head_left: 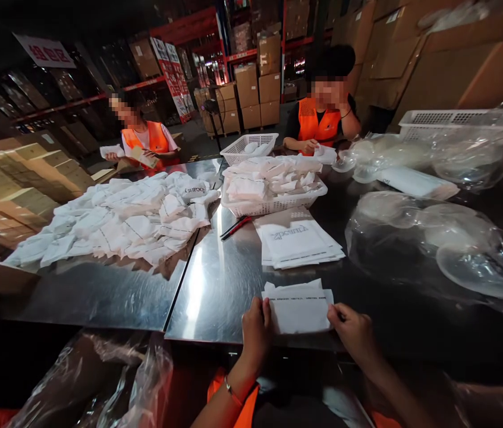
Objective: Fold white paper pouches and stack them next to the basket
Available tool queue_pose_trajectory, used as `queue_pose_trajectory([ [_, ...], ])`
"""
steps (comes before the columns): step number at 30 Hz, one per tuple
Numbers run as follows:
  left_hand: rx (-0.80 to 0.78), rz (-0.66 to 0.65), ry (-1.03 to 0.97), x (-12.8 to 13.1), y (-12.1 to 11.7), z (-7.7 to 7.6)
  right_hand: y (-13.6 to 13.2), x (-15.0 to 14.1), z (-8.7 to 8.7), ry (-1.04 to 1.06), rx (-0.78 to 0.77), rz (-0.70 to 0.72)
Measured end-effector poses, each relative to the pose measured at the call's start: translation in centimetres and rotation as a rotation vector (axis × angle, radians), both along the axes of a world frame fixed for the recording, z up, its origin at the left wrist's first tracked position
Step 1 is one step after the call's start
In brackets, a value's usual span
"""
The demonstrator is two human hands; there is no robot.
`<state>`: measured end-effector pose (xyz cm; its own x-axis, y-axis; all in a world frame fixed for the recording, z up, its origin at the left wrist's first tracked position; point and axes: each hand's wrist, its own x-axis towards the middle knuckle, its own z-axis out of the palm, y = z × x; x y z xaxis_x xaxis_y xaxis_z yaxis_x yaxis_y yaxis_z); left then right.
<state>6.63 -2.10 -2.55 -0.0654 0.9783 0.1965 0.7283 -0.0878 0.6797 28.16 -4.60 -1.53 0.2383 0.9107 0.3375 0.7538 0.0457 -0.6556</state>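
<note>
A white plastic pouch, folded over with a line of dark print near its top, lies at the near edge of the metal table. My left hand pinches its left edge between thumb and fingers. At the opposite edge, my right hand grips the pouch the same way. Just beyond it rests a stack of flat white printed bags. Behind that stack, a white mesh basket is heaped with folded white pouches.
A red and black cutter lies left of the stack. Many folded white packets pile up at left. Clear bags of round translucent items occupy the right side. Two people in orange vests sit across the table.
</note>
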Motion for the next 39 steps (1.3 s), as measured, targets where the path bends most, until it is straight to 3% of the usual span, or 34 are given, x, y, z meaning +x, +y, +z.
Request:
queue_pose_trajectory([
  [6,-0.022,0.029,0.185,-0.4,0.6,0.4,0.8,-0.2,-0.4,-0.085,-0.009,-0.025],
  [9,-0.022,0.071,0.285,-1.4,0.8,1.6,0.7,-0.2,-0.3,-0.122,-0.015,-0.050],
  [11,0.086,0.055,0.365,-1.8,0.9,2.8,0.4,-0.5,0.5,-0.179,-0.018,-0.103],
  [14,0.385,-0.163,0.458,-0.9,1.2,4.4,0.3,-1.6,2.1,-0.432,0.067,-0.155],
  [16,0.481,-0.372,0.505,0.6,1.9,4.7,1.0,-2.6,2.5,-0.601,0.170,-0.055],
  [18,0.448,-0.540,0.570,2.3,2.6,4.2,2.2,-3.5,1.7,-0.649,0.239,0.118],
  [20,0.378,-0.627,0.619,3.4,3.1,3.1,3.3,-4.0,-0.1,-0.634,0.253,0.218],
  [22,0.331,-0.616,0.622,3.8,3.0,1.8,4.0,-4.0,-2.2,-0.610,0.238,0.194],
  [24,0.296,-0.506,0.574,3.7,2.5,0.5,4.1,-3.8,-4.1,-0.537,0.217,0.140],
  [27,0.187,-0.364,0.363,3.2,1.9,-0.7,4.0,-3.4,-6.1,-0.342,0.196,0.104],
  [31,-0.103,-0.316,-0.279,2.7,2.3,-0.7,3.9,-3.0,-6.7,-0.128,0.179,0.065],
  [34,-0.286,-0.257,-0.671,2.9,3.1,0.1,3.4,-2.5,-5.1,0.118,0.081,0.084],
  [37,-0.515,-0.234,-1.209,3.3,3.3,1.1,2.4,-2.2,-2.4,0.655,-0.132,0.174],
  [39,-0.650,-0.243,-1.384,3.5,2.9,1.7,1.8,-2.1,-0.6,1.037,-0.252,0.219],
])
